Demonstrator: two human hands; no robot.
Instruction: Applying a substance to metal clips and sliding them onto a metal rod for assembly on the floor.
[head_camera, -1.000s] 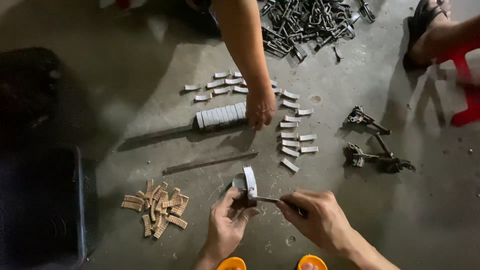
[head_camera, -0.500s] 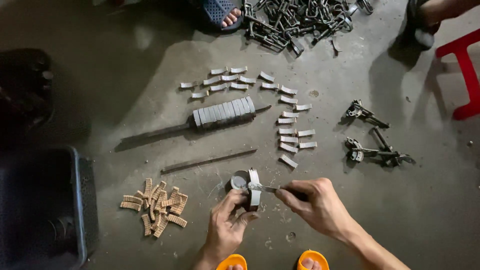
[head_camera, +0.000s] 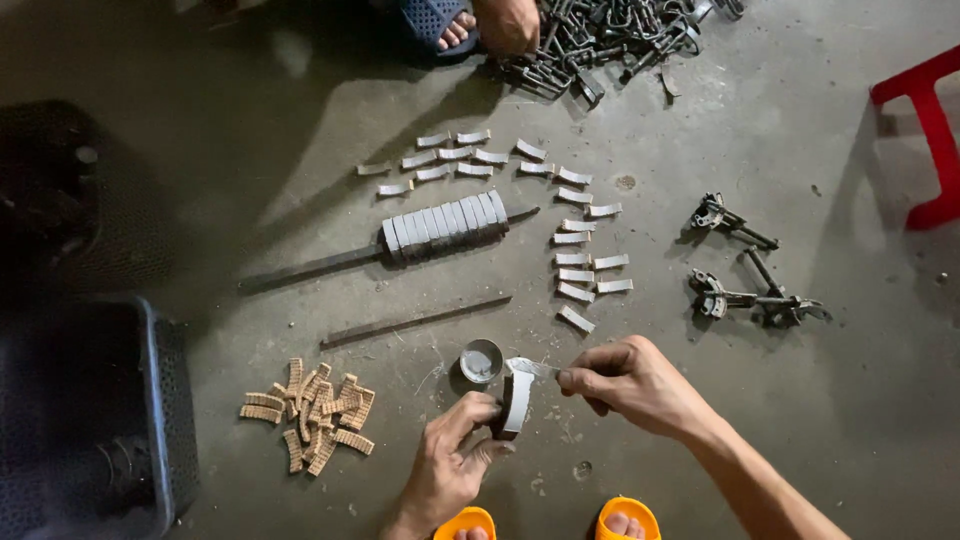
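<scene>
Gripping a curved pad (head_camera: 516, 402) in my left hand (head_camera: 452, 462), I'm pinching a blade (head_camera: 532, 367) against it with my right hand (head_camera: 630, 382).

Curved grey pad (head_camera: 516, 402) held upright, thin blade (head_camera: 532, 368) tip on its top edge, w/ small round tin (head_camera: 481, 360) just beside.

The other person's hand (head_camera: 507, 22) is now resting up by the heap of metal parts (head_camera: 610, 35), well away from the stacked rod (head_camera: 440, 222) it was touching a second ago. You are keeping the curved piece (head_camera: 516, 402) in your left hand (head_camera: 450, 465), while your right hand (head_camera: 635, 385) is bringing the blade (head_camera: 532, 368) onto its top edge.
</scene>
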